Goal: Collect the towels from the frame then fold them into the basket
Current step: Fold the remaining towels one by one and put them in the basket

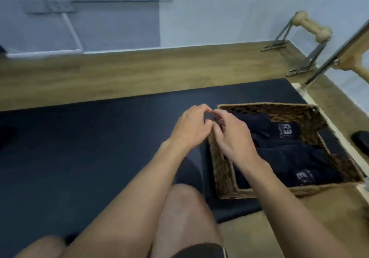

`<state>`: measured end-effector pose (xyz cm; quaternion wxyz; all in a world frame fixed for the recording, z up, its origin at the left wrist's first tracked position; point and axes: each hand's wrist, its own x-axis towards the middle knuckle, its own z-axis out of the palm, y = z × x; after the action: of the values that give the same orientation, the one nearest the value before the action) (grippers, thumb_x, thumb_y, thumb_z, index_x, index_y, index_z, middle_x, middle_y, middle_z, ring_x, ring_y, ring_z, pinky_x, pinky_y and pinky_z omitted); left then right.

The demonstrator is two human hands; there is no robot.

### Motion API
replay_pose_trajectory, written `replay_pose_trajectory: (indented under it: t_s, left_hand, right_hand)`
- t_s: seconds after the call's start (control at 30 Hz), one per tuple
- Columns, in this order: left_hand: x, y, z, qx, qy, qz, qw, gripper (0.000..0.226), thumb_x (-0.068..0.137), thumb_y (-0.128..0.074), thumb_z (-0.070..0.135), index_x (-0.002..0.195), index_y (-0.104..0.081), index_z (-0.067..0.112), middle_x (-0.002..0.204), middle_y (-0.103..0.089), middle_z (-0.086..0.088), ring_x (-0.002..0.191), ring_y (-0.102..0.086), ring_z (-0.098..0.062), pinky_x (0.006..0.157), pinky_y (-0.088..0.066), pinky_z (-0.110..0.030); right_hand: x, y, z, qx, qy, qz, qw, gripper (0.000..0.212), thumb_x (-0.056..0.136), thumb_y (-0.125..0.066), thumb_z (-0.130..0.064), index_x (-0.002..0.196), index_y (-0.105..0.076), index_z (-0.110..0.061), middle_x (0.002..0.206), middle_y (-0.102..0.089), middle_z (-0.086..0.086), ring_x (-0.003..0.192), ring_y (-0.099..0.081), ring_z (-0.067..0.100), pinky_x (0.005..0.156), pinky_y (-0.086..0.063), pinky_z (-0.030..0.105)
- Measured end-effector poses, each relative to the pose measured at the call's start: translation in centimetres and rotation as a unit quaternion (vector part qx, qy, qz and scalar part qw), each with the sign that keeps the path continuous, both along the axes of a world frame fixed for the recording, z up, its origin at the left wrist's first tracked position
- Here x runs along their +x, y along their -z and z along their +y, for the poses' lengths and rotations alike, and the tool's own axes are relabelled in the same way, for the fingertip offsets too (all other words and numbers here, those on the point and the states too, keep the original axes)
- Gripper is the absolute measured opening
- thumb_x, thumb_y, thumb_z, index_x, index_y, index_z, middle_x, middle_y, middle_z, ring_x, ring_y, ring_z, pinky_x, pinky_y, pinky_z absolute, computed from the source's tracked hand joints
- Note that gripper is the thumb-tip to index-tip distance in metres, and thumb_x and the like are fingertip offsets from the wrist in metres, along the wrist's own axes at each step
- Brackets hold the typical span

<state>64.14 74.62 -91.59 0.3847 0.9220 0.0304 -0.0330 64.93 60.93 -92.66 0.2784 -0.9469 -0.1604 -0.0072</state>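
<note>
A brown wicker basket point(223, 173) stands on a dark mat point(79, 147) to my right. Inside it lie folded navy towels with white logos, one at the far end point(259, 125) and one at the near end point(299, 163). My left hand point(191, 129) and my right hand point(233, 135) meet above the basket's far left corner, fingers curled. They seem to pinch the top edge of another dark towel point(191, 165), which hangs down beside the basket's left wall above my knee. The blur hides the exact hold.
A frame point(311, 43) of metal struts and wooden handles stands at the back right by the white wall. Wooden floor borders the mat behind and to the right. A black object point(361, 139) lies right of the basket. My bare legs fill the bottom of the view.
</note>
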Motion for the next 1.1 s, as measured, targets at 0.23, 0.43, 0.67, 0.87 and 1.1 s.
replay_pose_trajectory:
  t_s: [0.23,0.43,0.67,0.87,1.1]
  left_hand:
    - [-11.8,-1.6,20.9,-0.034,-0.216,-0.028,0.975,0.035,0.093,-0.059,0.035,0.126,-0.058,0.025,0.124,-0.057,0.008,0.11,-0.053,-0.009,0.082,-0.044,-0.019]
    - [-23.1,1.3,35.7,-0.029,-0.39,-0.025,0.92,0.032,0.091,-0.061,0.036,0.122,-0.061,0.025,0.119,-0.06,0.006,0.11,-0.055,-0.009,0.087,-0.04,-0.023]
    - [-33.4,8.8,47.0,-0.019,-0.561,0.03,0.827,0.033,0.09,-0.064,0.034,0.12,-0.063,0.02,0.117,-0.062,-0.001,0.105,-0.059,-0.018,0.093,-0.049,-0.037]
    - [-36.8,13.8,53.0,0.009,-0.642,0.058,0.764,0.032,0.089,-0.066,0.033,0.117,-0.063,0.019,0.116,-0.059,-0.004,0.099,-0.062,-0.023,0.093,-0.049,-0.04]
    - [-29.1,18.1,58.4,-0.008,-0.585,0.016,0.811,0.028,0.087,-0.062,0.017,0.116,-0.063,0.019,0.11,-0.066,-0.001,0.1,-0.062,-0.021,0.091,-0.05,-0.039]
  right_hand:
    - [-7.6,-1.4,21.0,0.128,-0.137,0.028,0.982,0.035,0.099,-0.054,-0.028,0.133,-0.056,-0.018,0.129,-0.062,-0.003,0.117,-0.059,0.013,0.1,-0.048,0.038]
    - [-14.9,0.8,36.7,0.123,-0.262,0.084,0.953,0.036,0.098,-0.055,-0.031,0.132,-0.056,-0.02,0.128,-0.063,-0.006,0.116,-0.059,0.01,0.1,-0.049,0.037]
    - [-21.9,7.0,50.8,0.068,-0.372,0.167,0.911,0.043,0.096,-0.058,-0.037,0.136,-0.052,-0.02,0.132,-0.06,-0.004,0.12,-0.056,0.011,0.102,-0.047,0.036]
    - [-24.4,11.9,59.2,0.027,-0.416,0.201,0.886,0.042,0.097,-0.057,-0.036,0.135,-0.053,-0.018,0.133,-0.06,-0.002,0.118,-0.058,0.015,0.101,-0.046,0.036]
    - [-20.1,16.9,67.1,0.019,-0.38,0.135,0.915,0.031,0.096,-0.057,-0.027,0.126,-0.059,-0.017,0.122,-0.066,0.003,0.112,-0.061,0.021,0.096,-0.046,0.036]
